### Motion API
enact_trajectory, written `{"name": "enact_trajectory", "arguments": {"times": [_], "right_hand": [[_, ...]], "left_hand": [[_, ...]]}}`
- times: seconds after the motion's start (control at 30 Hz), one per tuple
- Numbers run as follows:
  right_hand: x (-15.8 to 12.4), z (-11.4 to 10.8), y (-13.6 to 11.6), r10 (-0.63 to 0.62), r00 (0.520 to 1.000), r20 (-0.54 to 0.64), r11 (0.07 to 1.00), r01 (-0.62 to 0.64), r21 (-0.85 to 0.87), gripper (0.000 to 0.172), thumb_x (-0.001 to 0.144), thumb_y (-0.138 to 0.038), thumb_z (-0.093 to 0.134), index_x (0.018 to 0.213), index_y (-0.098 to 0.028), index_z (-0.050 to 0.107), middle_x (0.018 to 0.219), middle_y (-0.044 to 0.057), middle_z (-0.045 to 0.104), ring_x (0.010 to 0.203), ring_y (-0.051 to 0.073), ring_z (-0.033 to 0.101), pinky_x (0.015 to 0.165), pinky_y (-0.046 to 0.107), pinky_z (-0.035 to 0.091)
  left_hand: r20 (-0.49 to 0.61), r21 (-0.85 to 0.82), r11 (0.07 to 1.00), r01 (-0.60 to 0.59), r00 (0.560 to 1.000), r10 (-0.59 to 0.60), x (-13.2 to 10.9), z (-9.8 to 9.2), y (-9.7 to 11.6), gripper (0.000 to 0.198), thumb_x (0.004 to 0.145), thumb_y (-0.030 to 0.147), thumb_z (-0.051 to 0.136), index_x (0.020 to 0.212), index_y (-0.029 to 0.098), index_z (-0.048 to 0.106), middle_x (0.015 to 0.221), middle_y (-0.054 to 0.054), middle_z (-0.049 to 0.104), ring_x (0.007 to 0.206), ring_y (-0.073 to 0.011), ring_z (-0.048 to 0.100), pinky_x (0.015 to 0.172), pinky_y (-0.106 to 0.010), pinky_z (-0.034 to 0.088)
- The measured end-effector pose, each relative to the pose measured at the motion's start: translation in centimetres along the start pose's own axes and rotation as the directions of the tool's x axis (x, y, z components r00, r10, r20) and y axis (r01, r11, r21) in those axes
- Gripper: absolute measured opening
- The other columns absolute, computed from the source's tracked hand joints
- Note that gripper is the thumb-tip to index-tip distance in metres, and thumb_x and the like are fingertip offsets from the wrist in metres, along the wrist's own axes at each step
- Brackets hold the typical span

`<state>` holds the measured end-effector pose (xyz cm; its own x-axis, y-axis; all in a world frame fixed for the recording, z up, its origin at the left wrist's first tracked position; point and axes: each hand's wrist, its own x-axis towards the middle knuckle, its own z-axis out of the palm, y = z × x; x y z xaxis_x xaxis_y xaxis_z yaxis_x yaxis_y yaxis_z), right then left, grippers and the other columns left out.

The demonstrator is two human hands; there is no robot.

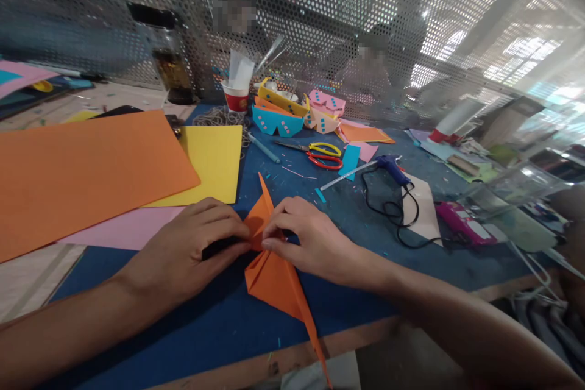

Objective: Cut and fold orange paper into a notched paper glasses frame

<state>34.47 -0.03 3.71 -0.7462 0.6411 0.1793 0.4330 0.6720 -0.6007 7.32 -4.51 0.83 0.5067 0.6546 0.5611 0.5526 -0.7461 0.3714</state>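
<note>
A piece of folded orange paper (276,286) is held up between both hands above the blue table mat, its creases meeting in the middle. My left hand (201,237) pinches it at the left side of the middle, thumb against fingers. From the right, my right hand (306,234) pinches the same middle part with thumb and forefinger. One narrow point of the paper rises above the hands. A long thin strip hangs down past the table's front edge. The fingertips hide part of the creased centre.
Left lie orange sheets (91,177) over yellow paper (214,158). Behind are scissors (326,155), a pen (264,148), paper glasses (278,122), a paper cup (236,97) and a bottle (171,67). Rightward lie a glue gun (392,169) with its cord and a pink power strip (466,223).
</note>
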Motion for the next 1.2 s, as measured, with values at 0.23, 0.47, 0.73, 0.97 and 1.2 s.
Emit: {"name": "enact_trajectory", "arguments": {"times": [0.23,0.47,0.73,0.97,1.2], "right_hand": [[0.01,0.03,-0.25,0.016,1.0,0.006,1.0,-0.016,0.02,0.011,0.111,-0.018,0.086,0.102,-0.024,0.082,0.117,0.004,0.081,0.118,0.023,0.074,0.109,0.04,0.055],[0.08,0.18,-0.51,0.048,0.999,-0.005,0.998,-0.048,0.031,0.012,0.109,-0.019,0.089,0.098,-0.022,0.085,0.118,0.005,0.081,0.12,0.022,0.074,0.11,0.041,0.054],[0.21,0.38,-0.31,0.077,0.997,0.002,0.996,-0.077,0.056,0.013,0.109,-0.02,0.089,0.097,-0.023,0.086,0.12,0.005,0.08,0.119,0.023,0.072,0.109,0.043,0.053],[0.25,0.22,-0.54,0.115,0.993,0.034,0.993,-0.116,0.035,0.011,0.108,-0.022,0.091,0.098,-0.023,0.086,0.122,0.005,0.078,0.122,0.025,0.071,0.111,0.045,0.053],[0.15,0.34,-0.22,0.102,0.994,0.031,0.994,-0.103,0.047,0.008,0.109,-0.025,0.09,0.102,-0.025,0.086,0.123,0.004,0.077,0.123,0.025,0.07,0.112,0.047,0.051]], "left_hand": [[-0.006,-0.012,1.0,0.026,1.0,-0.026,-0.14,0.21,-0.11,0.022,0.121,0.029,0.068,0.103,0.026,0.08,0.095,0.0,0.084,0.09,-0.02,0.075,0.08,-0.031,0.056],[-0.021,-0.003,0.997,0.078,0.997,-0.078,-0.27,0.41,0.16,0.024,0.12,0.031,0.068,0.1,0.026,0.081,0.097,-0.001,0.082,0.091,-0.021,0.072,0.081,-0.033,0.055],[-0.016,-0.017,0.985,0.173,0.985,-0.174,-0.12,0.65,0.33,0.019,0.11,0.03,0.073,0.092,0.028,0.078,0.096,-0.001,0.08,0.093,-0.0242,0.071,0.083,-0.036,0.055],[0.008,-0.048,0.975,0.219,0.976,-0.219,-0.07,0.58,0.29,0.019,0.11,0.034,0.071,0.094,0.029,0.078,0.097,-0.001,0.081,0.094,-0.0251,0.07,0.085,-0.038,0.055],[0.032,-0.071,0.969,0.237,0.971,-0.236,0.0,0.4,0.38,0.022,0.11,0.037,0.072,0.091,0.03,0.079,0.098,-0.001,0.081,0.096,-0.0255,0.071,0.085,-0.038,0.055]]}}
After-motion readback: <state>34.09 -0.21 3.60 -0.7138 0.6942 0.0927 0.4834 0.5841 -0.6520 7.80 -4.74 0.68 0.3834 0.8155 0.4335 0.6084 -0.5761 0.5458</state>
